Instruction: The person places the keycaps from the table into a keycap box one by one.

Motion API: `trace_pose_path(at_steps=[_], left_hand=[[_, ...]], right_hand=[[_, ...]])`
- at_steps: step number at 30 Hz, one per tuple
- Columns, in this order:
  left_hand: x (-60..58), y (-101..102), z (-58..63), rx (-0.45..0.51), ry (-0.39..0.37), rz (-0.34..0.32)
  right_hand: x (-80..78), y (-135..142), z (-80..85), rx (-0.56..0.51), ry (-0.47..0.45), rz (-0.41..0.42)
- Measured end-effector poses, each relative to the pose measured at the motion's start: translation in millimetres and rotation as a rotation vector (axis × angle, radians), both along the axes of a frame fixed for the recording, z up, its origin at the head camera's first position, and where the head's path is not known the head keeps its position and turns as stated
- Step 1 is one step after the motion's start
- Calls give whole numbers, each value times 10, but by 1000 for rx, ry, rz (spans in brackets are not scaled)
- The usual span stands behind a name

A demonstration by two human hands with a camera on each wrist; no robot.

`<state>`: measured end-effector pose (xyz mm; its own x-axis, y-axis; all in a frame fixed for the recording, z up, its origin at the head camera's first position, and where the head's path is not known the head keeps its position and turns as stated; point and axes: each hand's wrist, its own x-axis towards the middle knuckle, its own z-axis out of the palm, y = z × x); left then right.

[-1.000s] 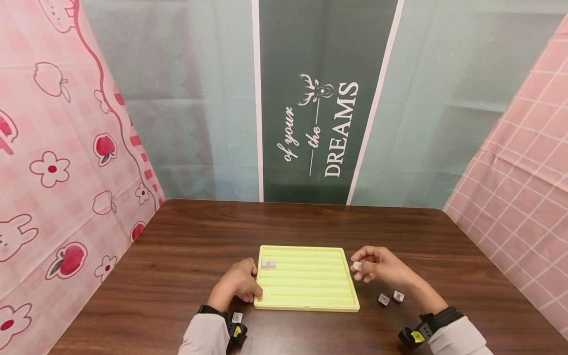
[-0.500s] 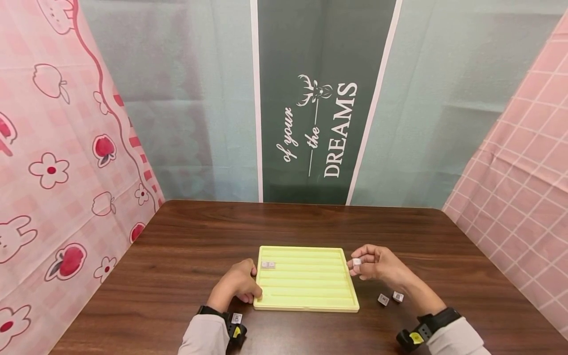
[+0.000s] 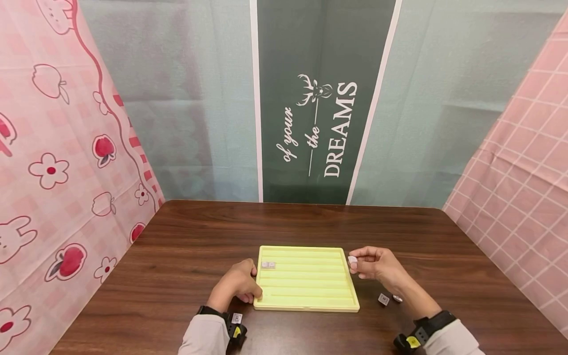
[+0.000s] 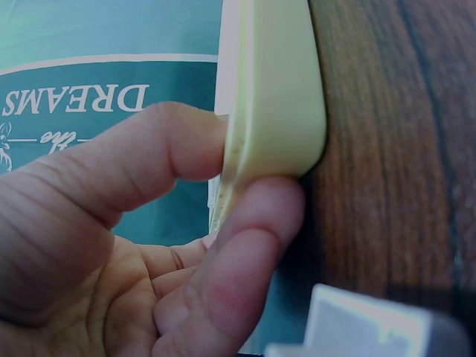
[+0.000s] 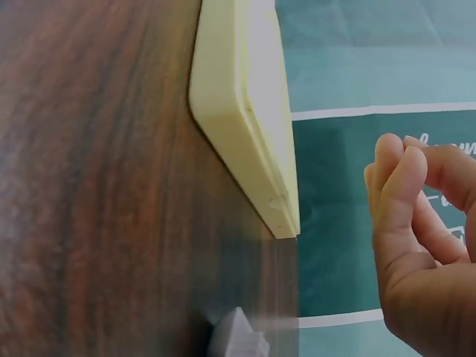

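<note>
A pale yellow tray [image 3: 306, 309] with parallel ridged rows lies on the table. My left hand [image 3: 239, 281] grips its near left edge, thumb on the rim; the left wrist view shows the thumb and a finger [image 4: 260, 216] pinching that edge. Two small whitish keycaps [image 3: 268, 265] sit side by side at the left end of one row. Just beyond the tray's right rim, my right hand [image 3: 377, 264] holds another keycap [image 3: 352, 260] between thumb and fingers. From the right wrist view, the fingertips [image 5: 401, 171] meet, and that keycap is hidden.
Right of the tray lie two loose keycaps, one beside the other: a nearer keycap [image 3: 383, 299] and one partly covered by the right wrist [image 3: 397, 298]. One more keycap [image 3: 237, 318] lies beside the left wrist strap. Printed cloths surround the brown wooden table [image 3: 199, 231].
My right hand has shifted slightly left, and the keycap in its fingers has risen and turned. The right forearm now covers part of one loose keycap. My left hand and the tray stay put.
</note>
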<state>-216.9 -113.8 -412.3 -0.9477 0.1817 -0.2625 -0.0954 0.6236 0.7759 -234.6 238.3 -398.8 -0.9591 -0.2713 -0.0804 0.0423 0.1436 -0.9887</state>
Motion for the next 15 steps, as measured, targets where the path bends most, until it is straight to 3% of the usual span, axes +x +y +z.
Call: trace_pose_path(at_steps=[7,15], left_hand=[[-4,2,5,-2,-1,2],[-10,12,-5,-11,-10,6]], right_hand=[[1,-56,-54,185,139,-80],[-13,-57,-72,225,172,-58]])
